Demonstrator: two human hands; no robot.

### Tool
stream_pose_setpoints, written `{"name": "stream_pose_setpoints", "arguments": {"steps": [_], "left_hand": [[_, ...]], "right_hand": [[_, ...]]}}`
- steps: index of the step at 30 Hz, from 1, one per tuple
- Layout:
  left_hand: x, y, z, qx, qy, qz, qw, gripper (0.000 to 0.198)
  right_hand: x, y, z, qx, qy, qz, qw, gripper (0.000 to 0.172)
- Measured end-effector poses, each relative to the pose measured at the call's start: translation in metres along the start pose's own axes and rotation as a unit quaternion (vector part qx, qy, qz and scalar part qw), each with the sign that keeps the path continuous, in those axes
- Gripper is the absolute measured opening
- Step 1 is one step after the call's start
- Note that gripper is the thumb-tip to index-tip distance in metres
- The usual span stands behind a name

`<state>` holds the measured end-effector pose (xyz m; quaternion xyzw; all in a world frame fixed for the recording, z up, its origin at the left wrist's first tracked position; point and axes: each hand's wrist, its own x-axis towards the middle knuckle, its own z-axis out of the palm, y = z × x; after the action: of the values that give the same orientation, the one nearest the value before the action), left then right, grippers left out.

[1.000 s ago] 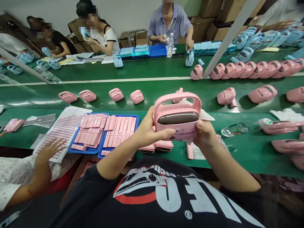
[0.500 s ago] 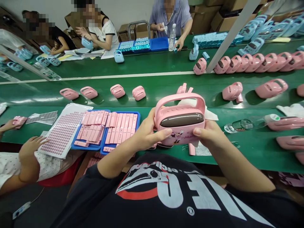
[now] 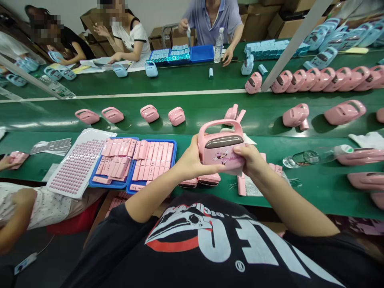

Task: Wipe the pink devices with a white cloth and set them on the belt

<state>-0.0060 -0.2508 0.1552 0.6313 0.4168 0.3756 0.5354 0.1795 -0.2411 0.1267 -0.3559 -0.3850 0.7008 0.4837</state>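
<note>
Between my two hands is a pink plastic case point(image 3: 222, 149) with a loop handle, a dark glossy window and a cartoon figure printed on its front. My left hand point(image 3: 189, 161) is closed around its left end, thumb along the lower edge. At the right end my right hand point(image 3: 252, 161) grips it, the thumb pressed on the front face; its other fingers are hidden behind. Something whitish shows under the lower right edge, too little to name. Below my hands, more pink cases point(image 3: 209, 180) lie at the bench edge, partly covered by my left arm.
Blue trays point(image 3: 131, 185) of pink bar-shaped parts sit left, beside a sticker sheet point(image 3: 78, 163). A plastic bottle point(image 3: 312, 158) lies right. Several pink cases point(image 3: 149, 114) stand along the green belt. Across it, co-workers sit near blue cases point(image 3: 151, 69); another person's arm point(image 3: 18, 216) is at left.
The pink case has moved slightly left and farther from me, and my right thumb has shifted on its front. Across the belt, a co-worker has let go of a blue case, now on the bench.
</note>
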Motion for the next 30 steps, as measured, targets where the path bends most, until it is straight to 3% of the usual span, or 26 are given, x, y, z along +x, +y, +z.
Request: {"name": "stream_pose_setpoints", "arguments": {"steps": [3, 5, 7, 10, 12, 14, 19, 23, 26, 30], "left_hand": [[-0.002, -0.007, 0.0, -0.008, -0.004, 0.009, 1.0, 0.087], [-0.004, -0.008, 0.001, -0.01, 0.017, 0.004, 1.0, 0.082], [-0.004, -0.007, 0.002, 0.019, 0.051, -0.012, 0.998, 0.083], [-0.003, 0.0, 0.004, 0.129, 0.093, -0.035, 0.987, 0.084], [-0.002, 0.004, 0.005, 0.198, 0.098, -0.03, 0.975, 0.082], [-0.002, 0.009, 0.005, 0.229, 0.098, -0.018, 0.968, 0.082], [-0.004, 0.015, 0.003, 0.245, 0.131, -0.021, 0.961, 0.081], [-0.004, 0.016, 0.005, 0.239, 0.12, -0.014, 0.964, 0.086], [-0.005, 0.015, 0.005, 0.24, 0.145, 0.002, 0.96, 0.086], [-0.007, 0.008, 0.005, 0.29, 0.158, 0.084, 0.94, 0.094]], "right_hand": [[0.001, 0.007, 0.0, -0.078, 0.05, -0.137, 0.986, 0.05], [-0.001, 0.013, -0.001, -0.209, 0.117, -0.263, 0.935, 0.042], [-0.003, 0.018, 0.002, -0.319, 0.137, -0.347, 0.871, 0.037], [-0.004, 0.021, 0.01, -0.422, 0.047, -0.404, 0.81, 0.042], [-0.002, 0.022, 0.014, -0.483, -0.018, -0.43, 0.763, 0.05], [0.0, 0.022, 0.012, -0.508, -0.056, -0.447, 0.734, 0.056], [0.006, 0.03, -0.002, -0.476, 0.003, -0.43, 0.767, 0.051], [0.007, 0.039, 0.002, -0.437, -0.019, -0.447, 0.781, 0.057], [0.008, 0.039, 0.004, -0.378, 0.058, -0.439, 0.813, 0.043], [0.015, 0.03, 0.0, -0.279, 0.151, -0.425, 0.848, 0.045]]}}
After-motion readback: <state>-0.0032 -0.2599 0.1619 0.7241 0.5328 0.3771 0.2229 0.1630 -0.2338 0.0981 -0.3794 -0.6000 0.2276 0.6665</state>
